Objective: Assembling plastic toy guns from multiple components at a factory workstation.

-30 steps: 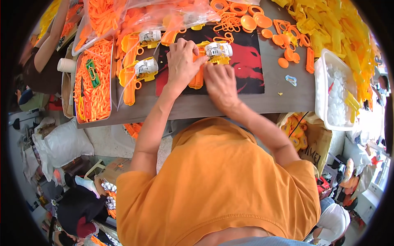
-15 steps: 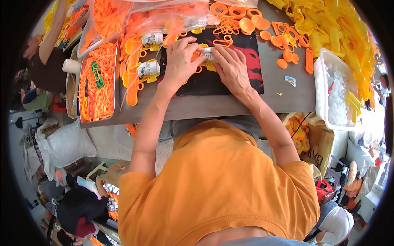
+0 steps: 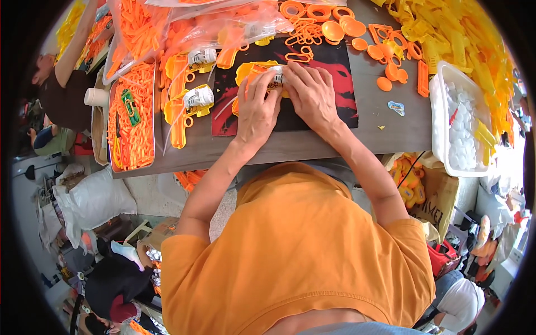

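On the black-and-red mat [image 3: 335,114], both hands are closed over a yellow-and-orange plastic toy assembly [image 3: 248,70] with a silver-white printed piece [image 3: 277,71] at its middle. My left hand [image 3: 258,114] grips its near side, fingertips bent against the printed piece. My right hand [image 3: 314,96] presses fingers and thumb on the piece's right end and covers that part of the assembly. Left of the mat lie two similar orange-and-yellow assemblies, the nearer one [image 3: 177,125] and the farther one [image 3: 177,70], each with a silver-white cylinder on it.
A tray of small orange parts [image 3: 134,151], holding a green piece [image 3: 131,109], stands at left. Plastic bags of orange parts [image 3: 195,22] lie behind. Orange rings and discs [image 3: 352,27] are scattered at back right. A white bin [image 3: 438,128] of clear pieces sits at the right edge.
My left hand has come down and right, from the far side of the assembly to its near side, uncovering its yellow left end. My right hand stays almost in place.
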{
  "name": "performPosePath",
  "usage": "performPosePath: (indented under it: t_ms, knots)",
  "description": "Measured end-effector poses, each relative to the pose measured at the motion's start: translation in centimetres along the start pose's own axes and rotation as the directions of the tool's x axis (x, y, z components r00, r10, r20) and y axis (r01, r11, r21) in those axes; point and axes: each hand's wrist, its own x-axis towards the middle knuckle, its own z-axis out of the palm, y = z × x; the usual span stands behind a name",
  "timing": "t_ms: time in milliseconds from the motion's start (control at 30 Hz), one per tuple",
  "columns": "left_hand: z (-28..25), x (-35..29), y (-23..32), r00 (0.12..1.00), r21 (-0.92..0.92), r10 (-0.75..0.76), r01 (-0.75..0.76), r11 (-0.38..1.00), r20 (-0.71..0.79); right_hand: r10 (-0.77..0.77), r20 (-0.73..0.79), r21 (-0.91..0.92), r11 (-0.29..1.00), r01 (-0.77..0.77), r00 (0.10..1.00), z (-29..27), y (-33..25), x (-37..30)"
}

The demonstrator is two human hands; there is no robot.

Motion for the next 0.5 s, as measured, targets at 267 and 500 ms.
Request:
performPosePath:
  t_ms: [267, 500]
  knots:
    - [-1.7, 1.8, -1.6, 0.997, -0.092, 0.072, -0.072, 0.993, -0.002, 0.090, -0.107, 0.041, 0.995, -0.086, 0.990, 1.0, -0.5, 0.1]
    - [-0.8, 2.4, -3.8, 0.989, -0.142, 0.133, -0.122, 0.982, 0.069, 0.083, -0.117, 0.038, 0.996, -0.079, 0.990, 1.0, -0.5, 0.0]
